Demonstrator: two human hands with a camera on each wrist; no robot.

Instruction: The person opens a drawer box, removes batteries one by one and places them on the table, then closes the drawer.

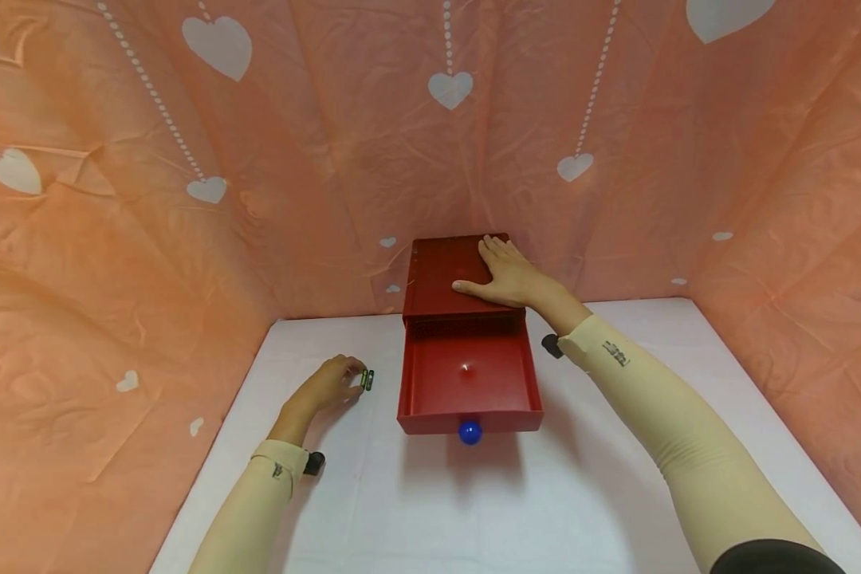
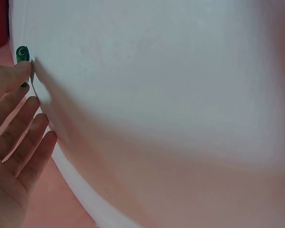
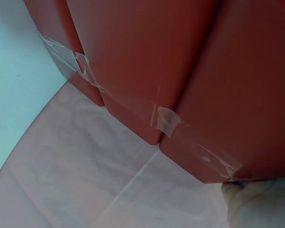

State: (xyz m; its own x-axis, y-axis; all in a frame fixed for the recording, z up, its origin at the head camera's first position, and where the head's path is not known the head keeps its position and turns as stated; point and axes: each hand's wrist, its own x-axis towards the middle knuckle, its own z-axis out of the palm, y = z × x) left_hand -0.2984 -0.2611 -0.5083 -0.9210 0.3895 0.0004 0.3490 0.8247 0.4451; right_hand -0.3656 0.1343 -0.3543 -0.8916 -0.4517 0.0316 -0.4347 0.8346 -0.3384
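A red box (image 1: 441, 275) stands against the back wall with its drawer (image 1: 438, 371) pulled out toward me. My right hand (image 1: 509, 277) rests on the box top, fingers spread. In the right wrist view only part of this hand (image 3: 261, 202) shows, beside the taped red box side (image 3: 137, 61). Left of the drawer, my left hand (image 1: 330, 383) pinches two small green batteries (image 1: 369, 380) between thumb and fingers. In the left wrist view the thumb covers part of a green battery (image 2: 22, 53), and the other fingers are loosely extended.
A blue ball knob (image 1: 469, 433) sticks out from the drawer front. White cloth covers the table (image 1: 459, 526). A peach curtain with white hearts (image 1: 344, 159) encloses the back and sides.
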